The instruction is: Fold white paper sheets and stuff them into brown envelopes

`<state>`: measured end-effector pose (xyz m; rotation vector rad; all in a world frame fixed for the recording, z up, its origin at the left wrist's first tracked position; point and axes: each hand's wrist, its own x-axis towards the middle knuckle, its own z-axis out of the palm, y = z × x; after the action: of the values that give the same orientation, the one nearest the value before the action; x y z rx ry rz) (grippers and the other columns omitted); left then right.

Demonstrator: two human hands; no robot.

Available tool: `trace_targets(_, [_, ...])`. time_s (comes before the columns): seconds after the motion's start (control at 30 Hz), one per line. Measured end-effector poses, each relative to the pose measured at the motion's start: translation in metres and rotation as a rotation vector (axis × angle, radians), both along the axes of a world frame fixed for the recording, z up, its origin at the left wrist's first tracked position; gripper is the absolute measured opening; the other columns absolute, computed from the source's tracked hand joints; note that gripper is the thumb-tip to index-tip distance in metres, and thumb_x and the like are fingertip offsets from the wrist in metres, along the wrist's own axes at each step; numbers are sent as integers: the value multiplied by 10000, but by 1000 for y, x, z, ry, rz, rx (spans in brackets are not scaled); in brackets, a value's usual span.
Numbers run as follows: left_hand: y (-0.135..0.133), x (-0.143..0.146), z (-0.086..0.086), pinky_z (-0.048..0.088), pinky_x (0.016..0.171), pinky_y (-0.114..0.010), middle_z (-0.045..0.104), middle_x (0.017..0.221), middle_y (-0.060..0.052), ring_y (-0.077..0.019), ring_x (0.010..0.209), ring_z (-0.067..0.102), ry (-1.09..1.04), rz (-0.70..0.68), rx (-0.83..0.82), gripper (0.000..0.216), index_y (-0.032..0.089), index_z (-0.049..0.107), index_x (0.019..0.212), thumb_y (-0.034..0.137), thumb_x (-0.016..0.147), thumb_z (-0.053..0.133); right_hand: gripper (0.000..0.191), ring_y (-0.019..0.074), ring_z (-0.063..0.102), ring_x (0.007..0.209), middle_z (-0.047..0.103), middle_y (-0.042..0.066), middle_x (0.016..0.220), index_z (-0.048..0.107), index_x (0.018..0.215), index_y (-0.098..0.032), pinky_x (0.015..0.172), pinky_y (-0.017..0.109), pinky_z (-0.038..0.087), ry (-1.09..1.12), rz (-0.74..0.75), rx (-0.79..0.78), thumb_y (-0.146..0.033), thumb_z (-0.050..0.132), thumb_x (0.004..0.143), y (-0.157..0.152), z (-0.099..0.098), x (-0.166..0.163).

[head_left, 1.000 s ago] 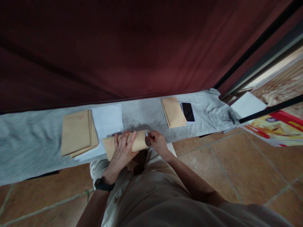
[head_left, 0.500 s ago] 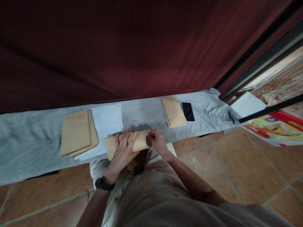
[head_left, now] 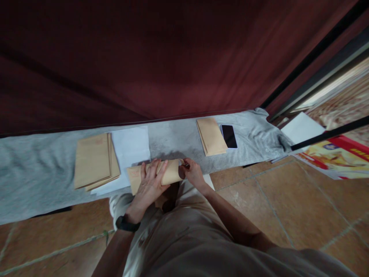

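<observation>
A brown paper envelope (head_left: pixel 171 172) lies crosswise at the front edge of the cloth-covered bench, its dark mouth facing right. My left hand (head_left: pixel 151 182), with a black band on the wrist, rests on top of it with fingers spread, pressing it down. At the mouth end, my right hand (head_left: pixel 192 174) has its fingers pinched together on the envelope's edge. A small dark spot shows between these fingers, too small to name. Left of my hands, several brown envelopes (head_left: pixel 92 161) lie stacked, partly covering white paper sheets (head_left: pixel 131 144).
More brown envelopes (head_left: pixel 211 134) lie at the right of the grey cloth (head_left: pixel 175 134), against a phone (head_left: pixel 229 136). Behind the bench hangs a dark red curtain (head_left: pixel 173 69). A black bar (head_left: pixel 340 132) and a colourful printed box (head_left: pixel 340 156) stand at the far right.
Almost nothing differs. The envelope's mouth edge curves up slightly more beside my right fingers; my left hand stays in place.
</observation>
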<state>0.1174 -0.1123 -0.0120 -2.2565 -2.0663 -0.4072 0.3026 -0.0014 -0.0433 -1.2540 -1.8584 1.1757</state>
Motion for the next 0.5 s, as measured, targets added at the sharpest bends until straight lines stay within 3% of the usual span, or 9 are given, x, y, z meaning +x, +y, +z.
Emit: trace_targets(0.5, [-1, 1, 4, 158, 1226, -670, 459, 1532, -260, -417, 1486, 365, 9, -24, 4, 902, 161, 301, 1597, 264, 802, 714, 81, 148, 624, 664, 710, -14, 729, 698, 783, -198, 627, 233, 481, 49, 3, -162, -221, 621, 791, 4, -3, 1])
